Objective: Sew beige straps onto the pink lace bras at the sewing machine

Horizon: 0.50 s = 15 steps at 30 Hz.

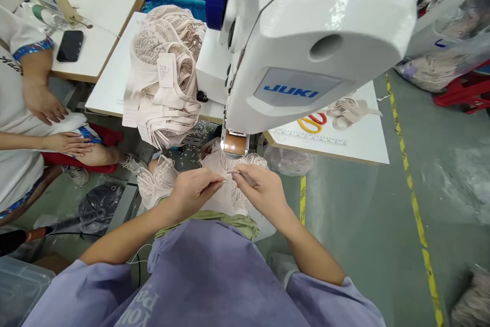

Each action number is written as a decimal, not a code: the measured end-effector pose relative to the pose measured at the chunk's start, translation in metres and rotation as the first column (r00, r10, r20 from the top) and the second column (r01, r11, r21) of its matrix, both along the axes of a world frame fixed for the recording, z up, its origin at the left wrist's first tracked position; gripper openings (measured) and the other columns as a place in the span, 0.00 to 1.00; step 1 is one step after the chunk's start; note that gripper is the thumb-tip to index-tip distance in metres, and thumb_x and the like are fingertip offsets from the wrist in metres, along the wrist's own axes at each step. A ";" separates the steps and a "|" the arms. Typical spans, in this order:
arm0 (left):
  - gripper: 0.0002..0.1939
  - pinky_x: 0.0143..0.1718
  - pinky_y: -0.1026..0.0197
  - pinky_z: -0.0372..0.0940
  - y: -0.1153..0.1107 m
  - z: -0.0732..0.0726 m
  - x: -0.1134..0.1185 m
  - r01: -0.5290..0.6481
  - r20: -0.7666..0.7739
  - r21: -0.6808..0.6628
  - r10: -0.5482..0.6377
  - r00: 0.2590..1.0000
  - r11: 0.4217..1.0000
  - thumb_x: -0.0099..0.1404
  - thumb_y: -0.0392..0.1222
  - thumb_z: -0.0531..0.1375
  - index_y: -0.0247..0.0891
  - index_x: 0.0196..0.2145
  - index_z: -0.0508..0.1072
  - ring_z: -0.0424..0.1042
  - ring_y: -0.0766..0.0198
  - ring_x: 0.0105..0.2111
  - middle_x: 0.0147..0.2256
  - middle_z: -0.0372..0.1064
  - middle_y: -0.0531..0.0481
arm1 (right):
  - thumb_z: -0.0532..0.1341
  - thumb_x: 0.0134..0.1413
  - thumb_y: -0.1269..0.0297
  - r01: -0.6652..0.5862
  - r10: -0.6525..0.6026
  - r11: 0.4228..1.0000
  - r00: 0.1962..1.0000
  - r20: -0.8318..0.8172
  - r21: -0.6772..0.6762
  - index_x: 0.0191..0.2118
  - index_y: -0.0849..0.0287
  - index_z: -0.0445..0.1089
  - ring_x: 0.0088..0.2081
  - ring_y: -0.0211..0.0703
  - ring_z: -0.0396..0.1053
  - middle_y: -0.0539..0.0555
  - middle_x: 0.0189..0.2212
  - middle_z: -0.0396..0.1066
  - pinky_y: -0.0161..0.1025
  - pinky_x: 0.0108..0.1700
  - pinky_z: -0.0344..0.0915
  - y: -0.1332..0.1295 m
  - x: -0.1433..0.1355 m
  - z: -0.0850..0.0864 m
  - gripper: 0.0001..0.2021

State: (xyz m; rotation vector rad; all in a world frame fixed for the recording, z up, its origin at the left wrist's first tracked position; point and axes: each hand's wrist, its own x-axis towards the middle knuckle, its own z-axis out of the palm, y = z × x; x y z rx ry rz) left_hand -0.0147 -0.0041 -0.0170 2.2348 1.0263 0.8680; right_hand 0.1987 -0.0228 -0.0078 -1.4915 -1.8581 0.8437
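Note:
A cream lace bra [163,180] lies across my lap under both hands. My left hand [193,192] is closed in a pinch at thumb and forefinger, with a tiny pale bit at the tips that is too small to name. Just to the right, my right hand [264,192] pinches a thin greyish piece whose kind I cannot make out. The two sets of fingertips are close together, slightly apart, over the lace. Above them hangs the head of a white JUKI sewing machine [306,51], its lower end [235,144] near my fingers.
Left of the machine, a pile of cream bras [164,77] overhangs the white table [109,82]. On the right tabletop [367,138] are yellow-and-red-handled scissors [310,124], a ruler [312,137] and beige pieces [348,111]. A co-worker [23,112] sits at left, near a phone [70,46].

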 end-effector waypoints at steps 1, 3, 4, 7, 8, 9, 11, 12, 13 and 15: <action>0.08 0.31 0.68 0.64 0.000 0.002 0.001 0.020 -0.009 0.040 -0.020 1.000 0.999 0.72 0.38 0.57 0.36 0.40 0.76 0.72 0.69 0.28 0.29 0.74 0.52 | 0.58 0.65 0.63 -0.029 0.029 1.000 1.000 0.012 -0.001 0.37 0.55 0.74 0.31 0.40 0.69 0.50 0.28 0.73 0.36 0.35 0.60 0.003 0.002 0.002 0.08; 0.08 0.30 0.67 0.64 0.000 0.005 0.002 0.041 -0.024 0.089 -0.039 0.999 0.995 0.72 0.38 0.57 0.36 0.40 0.76 0.72 0.69 0.27 0.28 0.74 0.52 | 0.58 0.64 0.64 -0.081 0.081 0.996 0.997 -0.006 -0.040 0.36 0.55 0.74 0.30 0.39 0.68 0.50 0.28 0.73 0.35 0.34 0.60 0.007 0.003 0.005 0.07; 0.08 0.30 0.67 0.64 0.001 0.007 0.002 0.047 -0.032 0.099 -0.044 0.998 0.994 0.72 0.38 0.57 0.36 0.40 0.76 0.73 0.69 0.27 0.28 0.74 0.51 | 0.59 0.63 0.64 -0.103 0.102 0.992 0.995 -0.022 -0.069 0.36 0.55 0.73 0.30 0.39 0.68 0.49 0.27 0.72 0.35 0.34 0.60 0.008 0.004 0.007 0.07; 0.09 0.30 0.67 0.64 0.002 0.010 0.003 0.059 -0.050 0.090 -0.054 0.997 0.994 0.73 0.39 0.56 0.36 0.40 0.76 0.73 0.69 0.27 0.28 0.75 0.51 | 0.59 0.62 0.65 -0.162 0.154 0.975 0.986 -0.063 -0.150 0.34 0.55 0.73 0.29 0.37 0.67 0.47 0.26 0.71 0.34 0.32 0.58 0.010 0.004 0.011 0.07; 0.09 0.30 0.67 0.64 0.002 0.011 0.002 0.060 -0.056 0.076 -0.056 0.997 0.995 0.73 0.40 0.56 0.36 0.39 0.76 0.74 0.68 0.28 0.29 0.75 0.51 | 0.58 0.62 0.66 -0.175 0.165 0.970 0.984 -0.074 -0.167 0.34 0.55 0.73 0.29 0.37 0.67 0.47 0.26 0.71 0.34 0.32 0.58 0.010 0.005 0.012 0.07; 0.09 0.30 0.67 0.64 0.003 0.011 0.002 0.061 -0.062 0.059 -0.058 0.996 0.996 0.73 0.40 0.56 0.36 0.39 0.76 0.74 0.68 0.28 0.29 0.76 0.51 | 0.58 0.62 0.66 -0.185 0.172 0.967 0.982 -0.084 -0.177 0.34 0.55 0.73 0.29 0.37 0.68 0.47 0.27 0.72 0.33 0.33 0.58 0.010 0.005 0.013 0.07; 0.10 0.31 0.67 0.65 0.003 0.011 0.001 0.056 -0.067 0.023 -0.055 0.996 0.998 0.73 0.41 0.56 0.37 0.40 0.77 0.74 0.68 0.28 0.29 0.76 0.52 | 0.59 0.61 0.67 -0.187 0.172 0.964 0.981 -0.092 -0.188 0.35 0.55 0.74 0.31 0.37 0.69 0.47 0.29 0.74 0.34 0.34 0.59 0.010 0.005 0.014 0.06; 0.10 0.31 0.67 0.65 0.002 0.011 0.000 0.052 -0.064 0.006 -0.052 0.997 0.999 0.73 0.42 0.56 0.37 0.40 0.77 0.74 0.68 0.29 0.30 0.76 0.52 | 0.59 0.60 0.67 -0.185 0.169 0.964 0.981 -0.093 -0.189 0.35 0.55 0.74 0.31 0.37 0.70 0.47 0.29 0.75 0.34 0.34 0.59 0.009 0.006 0.014 0.06; 0.10 0.31 0.67 0.65 0.002 0.010 0.000 0.047 -0.060 -0.013 -0.048 0.997 0.999 0.73 0.42 0.56 0.38 0.40 0.77 0.75 0.68 0.29 0.30 0.76 0.52 | 0.59 0.60 0.68 -0.182 0.167 0.965 0.981 -0.094 -0.191 0.35 0.55 0.74 0.31 0.38 0.70 0.47 0.29 0.75 0.34 0.34 0.60 0.009 0.006 0.014 0.06; 0.10 0.31 0.67 0.65 0.003 0.009 -0.001 0.044 -0.052 -0.050 -0.046 0.998 0.998 0.73 0.43 0.56 0.39 0.41 0.77 0.75 0.68 0.29 0.31 0.76 0.52 | 0.60 0.59 0.68 -0.184 0.167 0.963 0.981 -0.101 -0.197 0.36 0.55 0.74 0.31 0.38 0.71 0.47 0.30 0.76 0.34 0.34 0.60 0.008 0.006 0.014 0.06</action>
